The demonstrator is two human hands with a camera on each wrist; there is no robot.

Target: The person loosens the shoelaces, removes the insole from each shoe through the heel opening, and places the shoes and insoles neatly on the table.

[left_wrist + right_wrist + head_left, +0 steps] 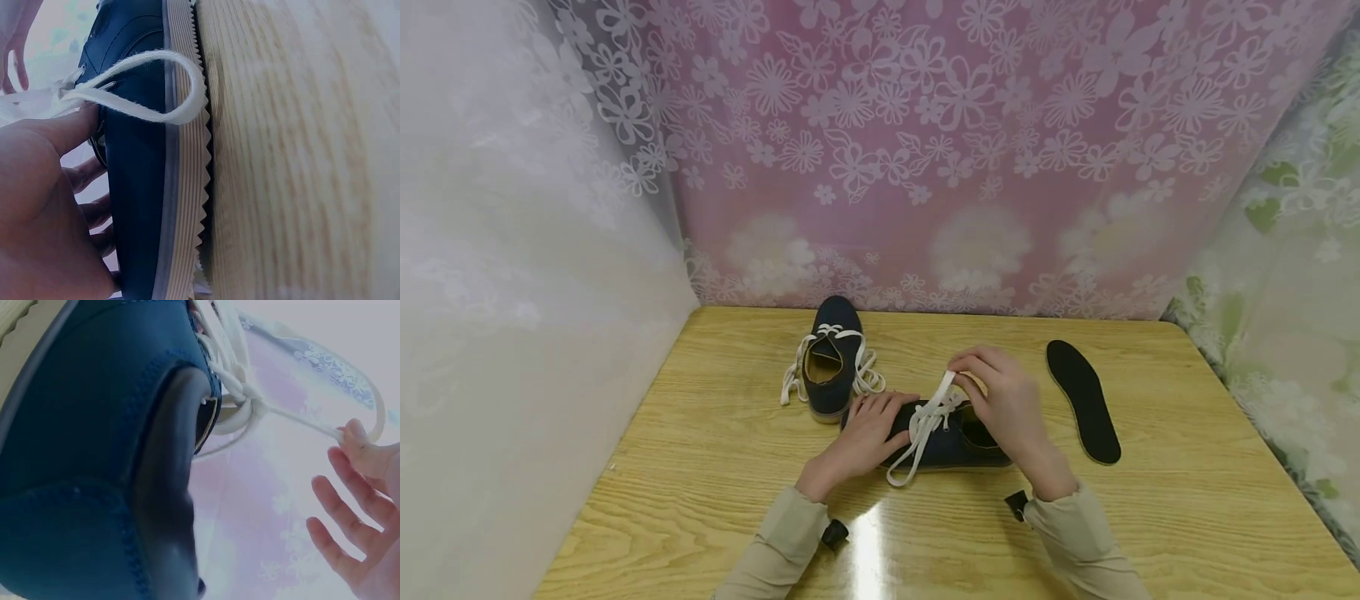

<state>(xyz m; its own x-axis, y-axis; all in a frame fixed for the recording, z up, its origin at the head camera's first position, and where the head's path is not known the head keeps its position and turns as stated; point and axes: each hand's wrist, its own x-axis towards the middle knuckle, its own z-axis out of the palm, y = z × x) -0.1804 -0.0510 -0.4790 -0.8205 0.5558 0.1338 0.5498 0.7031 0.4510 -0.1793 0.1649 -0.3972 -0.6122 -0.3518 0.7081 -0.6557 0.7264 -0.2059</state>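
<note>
Wooden table (1195,408) | navy shoe (951,452) | left hand (863,439) gripping it | right hand (1009,407) pinching knotted white lace (931,417)

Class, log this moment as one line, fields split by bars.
left hand: on front of near shoe | right hand: pinches lace | far shoe: on table, unheld | insole: on table, outside shoes

The place looks like a makeshift tabletop enclosure: floral sheets (887,183) surround a wood-grain table (700,467) on three sides.

Left hand (47,187) rests on the dark shoe (140,175), thumb (75,125) right by the white lace (195,90) whose loop hangs across the ridged sole (187,187)!
</note>
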